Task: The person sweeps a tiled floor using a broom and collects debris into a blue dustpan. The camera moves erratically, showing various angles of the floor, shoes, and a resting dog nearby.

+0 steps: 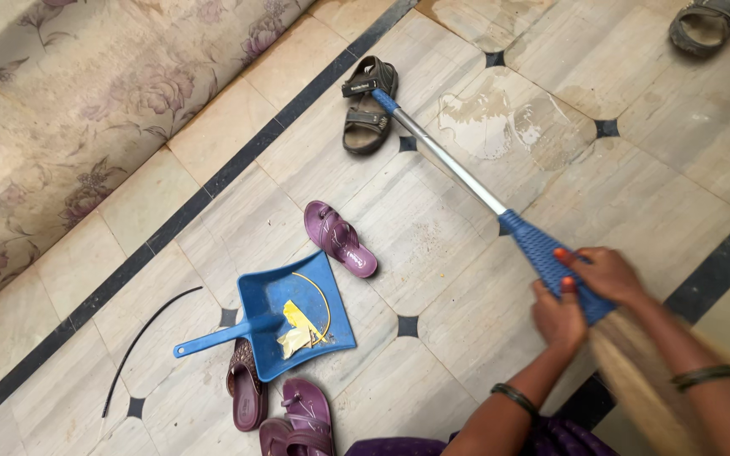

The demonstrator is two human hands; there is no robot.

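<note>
A: Where was the broom (542,245) pointing?

B: From the head view, its metal handle ran diagonally up-left, tip touching a dark sandal (368,105). Both the left hand (561,314) and right hand (606,274) gripped its blue collar, right of the blue dustpan (293,314).

A: Anything hidden?

B: The bristles ran off the frame's bottom edge.

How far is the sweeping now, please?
Done: the blue dustpan on the floor already holds yellow scraps. In hand: the left hand and right hand grip the broom, bristles toward the person. Left: a wet patch and a black strip remain on the tiles.
</note>
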